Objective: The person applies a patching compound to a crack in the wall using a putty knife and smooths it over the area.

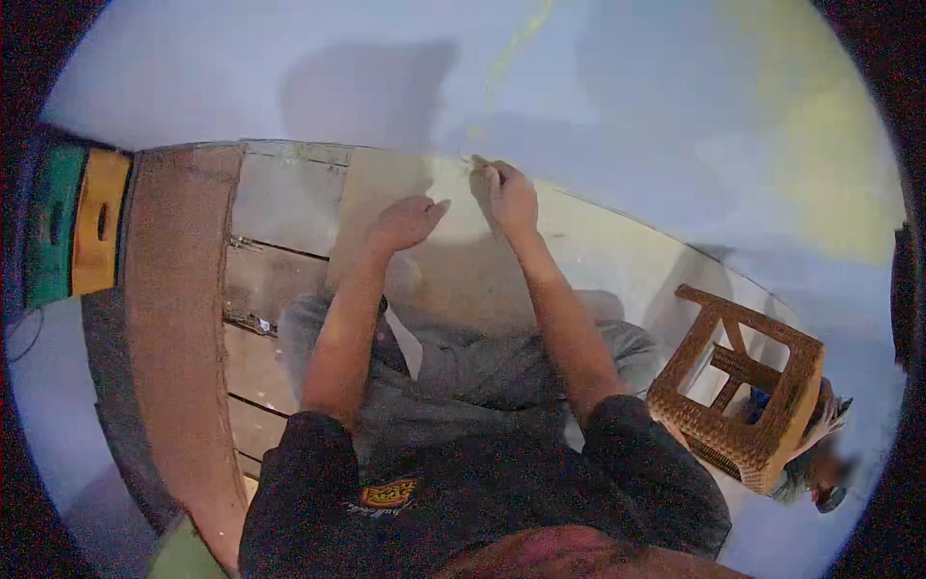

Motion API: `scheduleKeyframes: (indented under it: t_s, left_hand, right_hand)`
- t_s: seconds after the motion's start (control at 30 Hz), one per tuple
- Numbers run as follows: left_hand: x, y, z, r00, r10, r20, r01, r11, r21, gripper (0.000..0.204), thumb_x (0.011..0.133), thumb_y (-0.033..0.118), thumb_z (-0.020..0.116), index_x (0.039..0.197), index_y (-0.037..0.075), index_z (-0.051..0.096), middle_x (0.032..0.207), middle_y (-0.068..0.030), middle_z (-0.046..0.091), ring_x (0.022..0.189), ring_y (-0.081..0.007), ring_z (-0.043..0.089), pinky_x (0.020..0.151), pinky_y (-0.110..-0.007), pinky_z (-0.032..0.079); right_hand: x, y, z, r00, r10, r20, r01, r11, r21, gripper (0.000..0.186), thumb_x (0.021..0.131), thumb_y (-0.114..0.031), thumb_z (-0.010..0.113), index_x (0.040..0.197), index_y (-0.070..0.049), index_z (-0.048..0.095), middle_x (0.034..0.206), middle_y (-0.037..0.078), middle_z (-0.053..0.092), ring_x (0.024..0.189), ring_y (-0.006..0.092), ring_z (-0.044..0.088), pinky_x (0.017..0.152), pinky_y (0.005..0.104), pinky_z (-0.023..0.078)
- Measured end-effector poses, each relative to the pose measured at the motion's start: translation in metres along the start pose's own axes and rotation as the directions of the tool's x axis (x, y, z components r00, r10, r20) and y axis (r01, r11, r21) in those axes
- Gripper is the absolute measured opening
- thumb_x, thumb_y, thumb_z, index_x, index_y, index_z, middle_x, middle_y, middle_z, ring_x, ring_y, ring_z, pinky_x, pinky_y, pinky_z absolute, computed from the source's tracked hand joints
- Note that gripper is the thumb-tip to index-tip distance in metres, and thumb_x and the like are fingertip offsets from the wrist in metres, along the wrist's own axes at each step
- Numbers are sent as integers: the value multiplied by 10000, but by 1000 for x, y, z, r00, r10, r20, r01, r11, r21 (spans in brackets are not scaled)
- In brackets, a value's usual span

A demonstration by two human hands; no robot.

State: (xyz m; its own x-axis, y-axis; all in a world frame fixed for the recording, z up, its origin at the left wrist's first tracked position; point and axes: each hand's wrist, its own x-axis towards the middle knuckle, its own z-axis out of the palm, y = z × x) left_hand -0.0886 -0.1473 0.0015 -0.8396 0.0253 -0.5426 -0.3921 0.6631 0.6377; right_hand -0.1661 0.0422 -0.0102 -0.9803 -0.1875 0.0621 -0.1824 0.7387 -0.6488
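Both of my arms reach forward over my crossed legs. My left hand [407,224] is curled closed above a pale board [371,179] on the floor, its thumb side turned toward the other hand. Whatever its fingers may hold is hidden. Farther forward and to the right, my right hand [512,197] is pinched close to the foot of the pale wall [617,96]. Something small and thin seems to show at its fingertips, too blurred to name. The two hands are apart.
Wooden planks [280,207] with dark gaps and a long brown board [183,289] lie at left. Beyond stand a green crate [56,227] and a yellow crate [101,222]. At right is a brown woven stool [738,439], tipped over, with blurred items behind it.
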Motion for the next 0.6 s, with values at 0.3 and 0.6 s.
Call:
scheduleKeyframes:
  t_s: [0.3, 0.6]
  left_hand:
    - [2, 13, -5, 999, -5, 52, 4, 1000, 13, 597, 973, 508, 387, 1024, -22, 657, 1164, -263, 619, 1132, -399, 572, 987, -479, 417]
    - [-1, 5, 3, 998, 44, -52, -41, 998, 48, 627, 982, 532, 365, 1060, -16, 658, 1160, -258, 619, 1108, -403, 577, 975, -467, 429]
  right_hand:
    - [11, 50, 27, 992, -51, -116, 37, 991, -126, 316, 975, -378, 489, 1023, -95, 620, 750, 209, 657, 710, 429, 645, 630, 529, 490]
    - [9, 44, 29, 984, -39, -173, 26, 997, -75, 288, 980, -337, 488, 972, -83, 624, 735, 215, 648, 680, 433, 635, 625, 521, 488]
